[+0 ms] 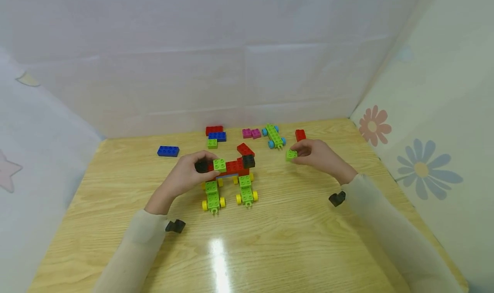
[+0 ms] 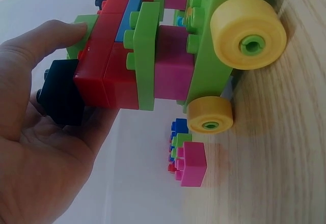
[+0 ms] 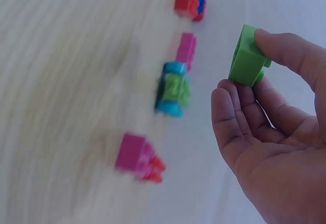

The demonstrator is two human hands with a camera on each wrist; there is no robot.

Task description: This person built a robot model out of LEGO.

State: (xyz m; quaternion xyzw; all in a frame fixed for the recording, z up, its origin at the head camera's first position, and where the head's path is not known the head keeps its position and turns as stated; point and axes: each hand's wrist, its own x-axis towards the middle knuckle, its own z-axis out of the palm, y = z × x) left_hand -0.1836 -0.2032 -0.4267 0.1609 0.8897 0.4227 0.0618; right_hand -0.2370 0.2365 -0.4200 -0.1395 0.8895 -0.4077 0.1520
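Observation:
In the head view, my left hand (image 1: 189, 173) is at the left end of a built vehicle of red bricks (image 1: 233, 167) with black end bricks (image 1: 248, 161). Its thumb and fingers pinch a lime-green brick (image 1: 219, 164) on top of the red row. The left wrist view shows the thumb on that brick and a black brick (image 2: 62, 91) by the palm; yellow wheels (image 2: 248, 33) stand under the build. To the right, my right hand (image 1: 318, 158) pinches another lime-green brick (image 3: 248, 56) between thumb and fingertips, raised above the table.
Behind the build lie a red brick (image 1: 245, 149), blue bricks (image 1: 168, 151), a small green brick (image 1: 212, 143) and magenta bricks (image 1: 251, 133). A green wheeled base with blue wheels (image 1: 274, 136) stands right of them. Another red brick (image 1: 300, 134) sits behind my right hand.

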